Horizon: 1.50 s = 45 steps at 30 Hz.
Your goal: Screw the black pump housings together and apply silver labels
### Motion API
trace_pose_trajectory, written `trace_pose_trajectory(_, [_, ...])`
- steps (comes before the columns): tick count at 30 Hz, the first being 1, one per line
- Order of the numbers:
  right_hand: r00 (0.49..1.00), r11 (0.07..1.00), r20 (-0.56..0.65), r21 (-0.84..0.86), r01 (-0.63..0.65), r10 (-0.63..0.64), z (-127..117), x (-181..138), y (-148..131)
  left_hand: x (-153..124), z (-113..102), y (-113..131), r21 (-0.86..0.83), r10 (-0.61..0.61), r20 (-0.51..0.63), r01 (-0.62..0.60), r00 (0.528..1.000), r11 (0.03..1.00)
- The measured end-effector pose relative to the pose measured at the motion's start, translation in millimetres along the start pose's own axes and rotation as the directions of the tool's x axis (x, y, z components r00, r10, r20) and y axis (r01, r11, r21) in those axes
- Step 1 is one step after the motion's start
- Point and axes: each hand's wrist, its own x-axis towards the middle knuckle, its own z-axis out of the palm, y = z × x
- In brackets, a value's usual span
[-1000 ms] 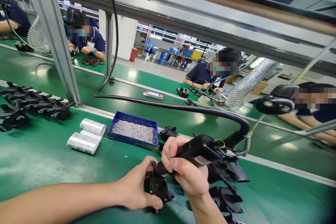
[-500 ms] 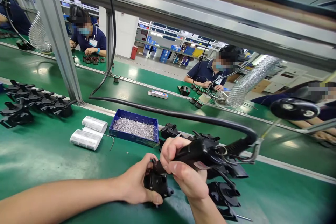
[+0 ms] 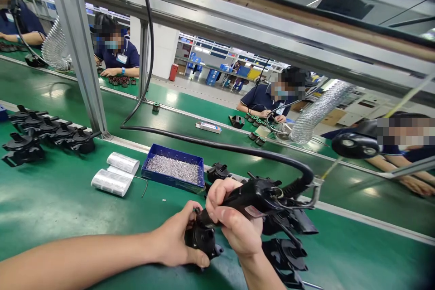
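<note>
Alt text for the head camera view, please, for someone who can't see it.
The left hand holds a black plastic part at a green bench while the right hand sets a corded black driver against it. A blue tray of small silver screws sits just behind, and co-workers sit across the line.
</note>
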Motion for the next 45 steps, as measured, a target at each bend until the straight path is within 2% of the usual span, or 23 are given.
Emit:
trace_pose_trajectory(6, [0.998,1.000,-0.058,-0.003,0.017,-0.017,2.2,0.9,9.2,-1.2,1.2,-1.9,0.012,0.054,0.005,-0.055,0.999,0.998])
trace_pose_trajectory(9, [0.992,0.998,-0.109,-0.043,0.056,-0.060,-0.6,0.7,2.2,-2.0,-1.5,-8.7,0.023,0.054,-0.020,-0.054,0.998,0.998])
trace_pose_trajectory(12, [0.962,0.982,-0.195,-0.035,0.188,-0.191,-12.1,2.6,-14.4,-2.9,-8.0,-13.7,-0.001,-0.011,-0.032,0.011,0.999,1.000])
trace_pose_trajectory(14, [0.925,0.958,-0.251,-0.079,0.274,-0.285,-22.5,7.2,-20.6,-4.2,-11.0,-11.1,0.130,-0.035,0.023,0.032,0.999,0.991])
trace_pose_trajectory(16, [0.941,0.970,-0.261,-0.168,0.177,-0.217,-31.7,15.2,-17.4,-5.8,-10.4,-2.4,0.168,-0.116,-0.017,0.117,0.993,0.979])
trace_pose_trajectory(18, [0.956,0.970,-0.294,-0.236,-0.056,-0.017,-37.5,25.2,-6.7,-6.8,-6.3,11.2,0.082,-0.215,-0.135,0.227,0.967,0.970])
trace_pose_trajectory(19, [0.951,0.949,-0.305,-0.277,-0.149,0.060,-39.2,30.5,-0.6,-7.0,-3.6,19.1,0.038,-0.218,-0.184,0.229,0.958,0.973])
trace_pose_trajectory(21, [0.937,0.920,-0.326,-0.315,-0.233,0.126,-40.7,40.1,8.5,-6.9,2.0,35.8,-0.056,-0.190,-0.276,0.182,0.942,0.982])
trace_pose_trajectory(24, [0.944,0.915,-0.301,-0.329,-0.234,0.133,-41.4,49.0,8.4,-5.6,8.2,59.4,-0.045,-0.132,-0.427,0.125,0.894,0.991])
trace_pose_trajectory(30, [0.956,0.921,-0.288,-0.355,-0.160,0.055,-46.2,50.5,-12.5,-4.0,8.8,83.6,-0.048,-0.092,-0.452,0.079,0.887,0.996])
trace_pose_trajectory(32, [0.941,0.909,-0.337,-0.393,-0.141,0.001,-47.8,48.7,-14.0,-5.5,6.6,87.6,0.048,-0.075,-0.463,0.109,0.883,0.993])
trace_pose_trajectory(34, [0.889,0.840,-0.424,-0.534,-0.093,-0.171,-48.6,45.3,-12.7,-7.3,4.6,93.3,0.171,-0.049,-0.486,0.149,0.873,0.974])
trace_pose_trajectory(35, [0.838,0.765,-0.442,-0.643,-0.046,-0.320,-48.4,43.0,-12.0,-8.0,3.6,96.7,0.224,-0.032,-0.498,0.164,0.867,0.961])
trace_pose_trajectory(36, [0.766,0.657,-0.418,-0.754,0.008,-0.488,-47.6,40.4,-11.7,-8.4,2.6,99.8,0.266,-0.011,-0.506,0.168,0.863,0.949])
trace_pose_trajectory(37, [0.693,0.543,-0.354,-0.837,0.065,-0.628,-46.0,37.5,-12.4,-8.4,1.3,102.2,0.296,0.016,-0.505,0.156,0.863,0.942])
trace_pose_trajectory(38, [0.663,0.457,-0.274,-0.882,0.115,-0.696,-43.5,34.6,-14.3,-8.0,-0.4,103.5,0.333,0.041,-0.506,0.151,0.862,0.931])
trace_pose_trajectory(39, [0.692,0.431,-0.218,-0.890,0.149,-0.688,-40.2,31.6,-17.4,-7.3,-2.6,103.3,0.387,0.078,-0.502,0.143,0.861,0.911])
trace_pose_trajectory(40, [0.795,0.491,-0.186,-0.858,0.155,-0.577,-36.3,28.8,-21.7,-6.4,-5.4,101.5,0.452,0.126,-0.496,0.132,0.859,0.882])
trace_pose_trajectory(41, [0.924,0.584,-0.150,-0.807,0.090,-0.351,-32.0,26.2,-26.6,-5.5,-8.7,98.4,0.530,0.183,-0.490,0.124,0.852,0.839])
trace_pose_trajectory(42, [0.990,0.661,-0.109,-0.750,-0.023,-0.089,-28.0,23.9,-31.7,-4.7,-12.5,94.3,0.621,0.273,-0.468,0.093,0.841,0.778])
trace_pose_trajectory(43, [0.993,0.680,-0.047,-0.726,-0.106,0.105,-24.8,22.0,-36.2,-4.1,-16.6,89.9,0.699,0.357,-0.445,0.069,0.821,0.712])
trace_pose_trajectory(45, [0.959,0.682,0.019,-0.707,-0.186,0.281,-21.7,19.5,-41.3,-3.7,-25.8,82.1,0.796,0.484,-0.409,0.043,0.774,0.603])
